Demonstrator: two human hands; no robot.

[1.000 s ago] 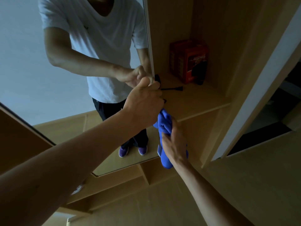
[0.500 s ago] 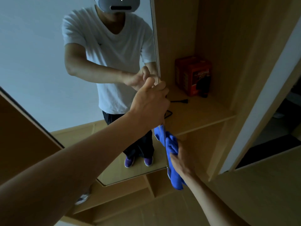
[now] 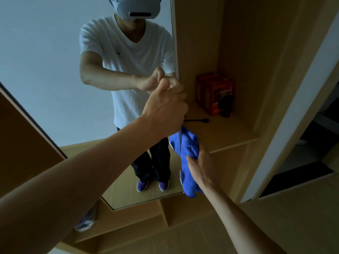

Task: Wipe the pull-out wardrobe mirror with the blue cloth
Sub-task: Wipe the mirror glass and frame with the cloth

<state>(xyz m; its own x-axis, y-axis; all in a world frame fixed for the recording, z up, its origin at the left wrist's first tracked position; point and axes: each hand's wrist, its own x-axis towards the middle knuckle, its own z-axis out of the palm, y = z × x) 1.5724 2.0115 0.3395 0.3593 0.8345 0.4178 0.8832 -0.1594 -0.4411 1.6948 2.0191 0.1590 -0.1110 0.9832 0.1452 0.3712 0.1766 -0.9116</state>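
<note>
Head view. The pull-out mirror (image 3: 45, 70) stands upright and slightly tilted in the frame, with its long right-hand edge facing the open wardrobe (image 3: 247, 52). The left grip (image 3: 165, 109) is closed round this edge at about mid-height: the fingers curl over the far side and the thumb lies on the glass side. The right grip (image 3: 200, 165) is lower on the same edge, just below the left grip. Its fingers are curled round the bunched blue cloth (image 3: 189, 145) and hold it. The cloth lies against the mirror's edge near the lower right corner, one fold rising above the fingers and a longer end hanging beneath the wrist; a strip of blue is doubled in the glass beside it.

The glass reflects the person: a white T-shirt (image 3: 132, 52), dark trousers, purple shoes (image 3: 143, 186) and a pale headset (image 3: 137, 6).

Behind the mirror's edge, a wooden shelf (image 3: 229, 129) inside the wardrobe carries a red box (image 3: 213, 92) at its back corner. A black cable (image 3: 198, 120) lies on the shelf near the left grip. Pale wooden flooring (image 3: 201, 235) fills the lower frame, and a white panel (image 3: 293, 107) runs diagonally along the right side.
</note>
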